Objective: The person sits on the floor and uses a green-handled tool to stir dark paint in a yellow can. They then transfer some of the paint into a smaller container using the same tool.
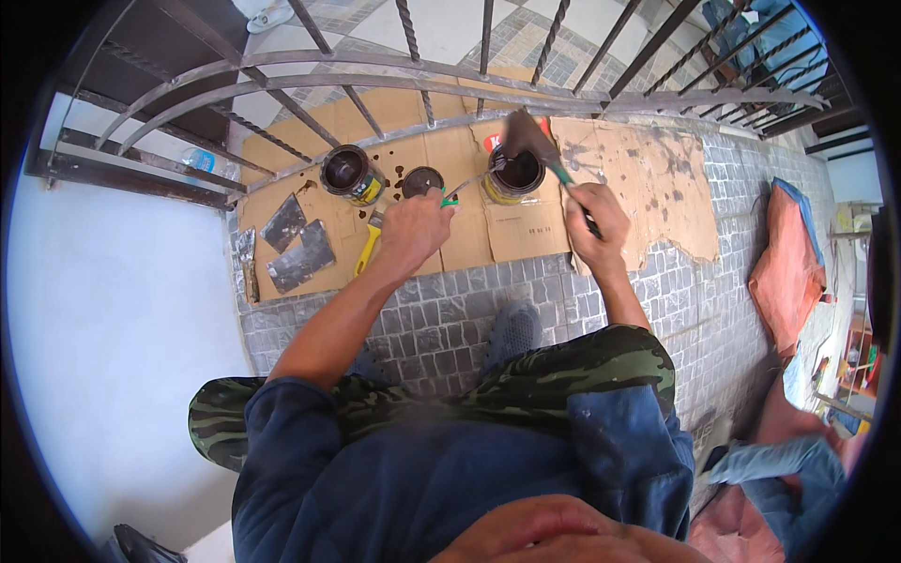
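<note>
My right hand (598,220) is wrapped round the green-and-black handle of a wide paintbrush (531,141). Its bristles are coated dark brown, and it hangs over the rim of a yellow-labelled paint can (510,195) holding dark paint. From the closed fingers of my left hand (418,225) sticks a thin tool (466,187) with a green grip and a metal shaft. That shaft slants toward the same can; its exact kind is unclear. Just beyond my left hand lies a round, paint-smeared lid (422,180). A yellow-handled brush (370,242) rests beside my left wrist.
Spotted cardboard (530,235) covers part of the grey tiled floor (460,296). A second paint can (352,175) stands left, near flat stained plates (302,257). A metal railing (450,73) curves across the far side. Orange sheeting (790,263) lies at right.
</note>
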{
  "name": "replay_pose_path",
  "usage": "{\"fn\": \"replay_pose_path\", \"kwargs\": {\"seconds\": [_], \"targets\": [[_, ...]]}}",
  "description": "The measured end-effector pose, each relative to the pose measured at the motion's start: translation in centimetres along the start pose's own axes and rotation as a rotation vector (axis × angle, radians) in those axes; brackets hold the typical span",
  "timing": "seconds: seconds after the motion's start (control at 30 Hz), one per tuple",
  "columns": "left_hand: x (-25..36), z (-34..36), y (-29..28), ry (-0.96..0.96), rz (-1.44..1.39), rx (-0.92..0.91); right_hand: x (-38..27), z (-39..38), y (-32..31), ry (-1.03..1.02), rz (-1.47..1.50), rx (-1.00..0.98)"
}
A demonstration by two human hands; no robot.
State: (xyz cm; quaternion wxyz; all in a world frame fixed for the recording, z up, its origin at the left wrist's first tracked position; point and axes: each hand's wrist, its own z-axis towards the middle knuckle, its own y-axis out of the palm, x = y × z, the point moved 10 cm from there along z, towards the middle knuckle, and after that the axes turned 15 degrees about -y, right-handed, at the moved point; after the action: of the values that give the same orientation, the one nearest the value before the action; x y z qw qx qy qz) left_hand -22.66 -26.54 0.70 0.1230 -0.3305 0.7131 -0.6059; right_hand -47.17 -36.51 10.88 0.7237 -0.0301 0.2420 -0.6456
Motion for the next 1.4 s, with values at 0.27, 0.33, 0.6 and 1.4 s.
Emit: {"fn": "replay_pose_path", "kwargs": {"seconds": [0.27,0.33,0.6,1.4], "targets": [[-0.3,0.1,-0.2,0.019,-0.023,0.033,2.5,-3.5,3.4,0.128,0.03,-0.128],[-0.3,0.2,0.0,0.028,-0.035,0.034,3.0,-4.5,3.4,0.195,0.034,-0.151],[-0.3,0.4,-0.1,0.028,-0.012,0.049,6.8,-5.1,2.0,0.526,0.061,-0.237],[-0.6,0.4,0.8,0.087,0.0,0.1,4.9,-4.3,3.9,0.453,0.022,-0.158]]}}
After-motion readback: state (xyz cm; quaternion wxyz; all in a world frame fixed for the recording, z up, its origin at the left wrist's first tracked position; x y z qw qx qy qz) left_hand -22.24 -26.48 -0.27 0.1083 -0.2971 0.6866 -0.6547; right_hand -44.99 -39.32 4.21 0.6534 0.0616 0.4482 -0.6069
